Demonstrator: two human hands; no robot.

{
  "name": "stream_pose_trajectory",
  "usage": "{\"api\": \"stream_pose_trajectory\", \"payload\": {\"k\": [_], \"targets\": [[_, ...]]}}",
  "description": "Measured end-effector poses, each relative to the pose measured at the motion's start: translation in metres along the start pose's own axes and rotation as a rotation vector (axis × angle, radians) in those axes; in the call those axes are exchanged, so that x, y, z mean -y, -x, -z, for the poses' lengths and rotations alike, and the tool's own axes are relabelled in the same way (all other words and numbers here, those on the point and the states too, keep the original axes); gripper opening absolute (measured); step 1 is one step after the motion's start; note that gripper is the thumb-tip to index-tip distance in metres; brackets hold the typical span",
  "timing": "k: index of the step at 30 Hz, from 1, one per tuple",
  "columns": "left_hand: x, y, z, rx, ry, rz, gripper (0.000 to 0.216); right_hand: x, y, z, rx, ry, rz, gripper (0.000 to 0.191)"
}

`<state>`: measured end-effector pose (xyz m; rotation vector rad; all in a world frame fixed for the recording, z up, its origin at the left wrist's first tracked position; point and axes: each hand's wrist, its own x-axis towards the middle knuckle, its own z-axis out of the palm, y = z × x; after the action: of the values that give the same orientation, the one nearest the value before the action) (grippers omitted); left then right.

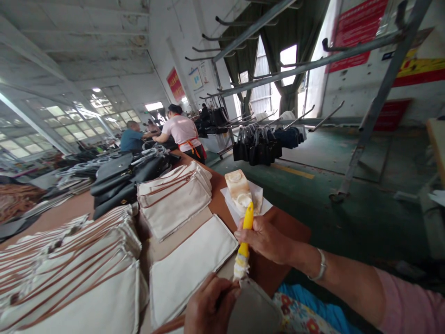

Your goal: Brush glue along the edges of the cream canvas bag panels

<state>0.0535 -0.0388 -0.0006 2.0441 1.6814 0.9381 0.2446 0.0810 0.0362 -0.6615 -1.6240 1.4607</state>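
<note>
In my right hand [266,239] is a brush with a yellow handle [248,220], its bristles caked with a whitish paste. The bristles point down toward the edge of a grey-beige bag panel [255,308]. My left hand [212,304] pinches that panel by its edge, right beside the brush tip. Just left of my hands lies a flat cream pouch [194,264] with dark edges. Beyond my right hand, a stained container with white paste [239,190] rests on a white sheet [266,204] near the table's edge.
Cream pouches with brown trim are stacked at the left [86,287] and farther up the table [177,199]. Black bags [114,181] lie behind them. A metal rack [368,116] with hanging dark bags [257,146] stands to the right. Co-workers [181,132] are at the table's far end.
</note>
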Motion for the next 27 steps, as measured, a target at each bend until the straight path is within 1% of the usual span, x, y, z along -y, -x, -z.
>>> {"api": "stream_pose_trajectory", "payload": {"k": [2,3,5,7,8,10,12,13,15,17,18,20,22,24,25,27], "targets": [[0.000,0.000,-0.001,0.004,-0.009,0.000,0.020,0.010,0.003,0.006,0.038,0.043,0.010,0.021],[0.000,0.000,-0.001,-0.005,-0.013,-0.001,0.020,0.015,0.004,0.008,0.028,0.058,0.016,0.021],[0.001,0.000,-0.004,-0.035,-0.017,0.005,0.022,0.020,0.004,0.011,-0.052,0.082,0.034,0.021],[0.003,0.001,-0.007,-0.049,-0.017,0.017,0.023,0.020,0.002,0.010,-0.147,0.109,0.061,0.022],[0.005,0.001,-0.009,-0.046,-0.017,0.024,0.024,0.018,0.001,0.007,-0.158,0.120,0.065,0.022],[0.008,0.001,-0.011,-0.036,-0.021,0.039,0.024,0.014,0.001,0.002,-0.086,0.104,0.048,0.023],[0.012,0.002,-0.011,-0.030,-0.046,0.069,0.021,0.013,0.004,-0.002,0.002,0.012,-0.002,0.023],[0.014,0.004,-0.011,-0.028,-0.076,0.095,0.019,0.014,0.007,-0.003,0.008,-0.037,-0.034,0.023],[0.017,0.009,-0.009,-0.022,-0.192,0.154,0.016,0.016,0.015,0.001,-0.070,-0.109,-0.106,0.024],[0.022,0.018,-0.010,-0.020,-0.332,0.209,0.018,0.013,0.021,0.008,-0.214,-0.100,-0.149,0.026],[0.025,0.023,-0.011,-0.030,-0.397,0.212,0.021,0.009,0.024,0.011,-0.260,-0.133,-0.152,0.028],[0.034,0.034,-0.015,-0.076,-0.495,0.178,0.022,-0.002,0.026,0.015,-0.282,-0.211,-0.160,0.031],[0.041,0.043,-0.017,-0.126,-0.563,0.130,0.021,-0.013,0.028,0.013,-0.279,-0.262,-0.164,0.033],[0.043,0.049,-0.011,-0.155,-0.607,0.109,0.022,-0.019,0.030,0.009,-0.308,-0.322,-0.186,0.035],[0.041,0.050,-0.003,-0.159,-0.623,0.102,0.022,-0.020,0.030,0.007,-0.331,-0.353,-0.203,0.037],[0.032,0.051,0.026,-0.145,-0.676,0.073,0.023,-0.019,0.031,0.005,-0.384,-0.392,-0.236,0.045]]}}
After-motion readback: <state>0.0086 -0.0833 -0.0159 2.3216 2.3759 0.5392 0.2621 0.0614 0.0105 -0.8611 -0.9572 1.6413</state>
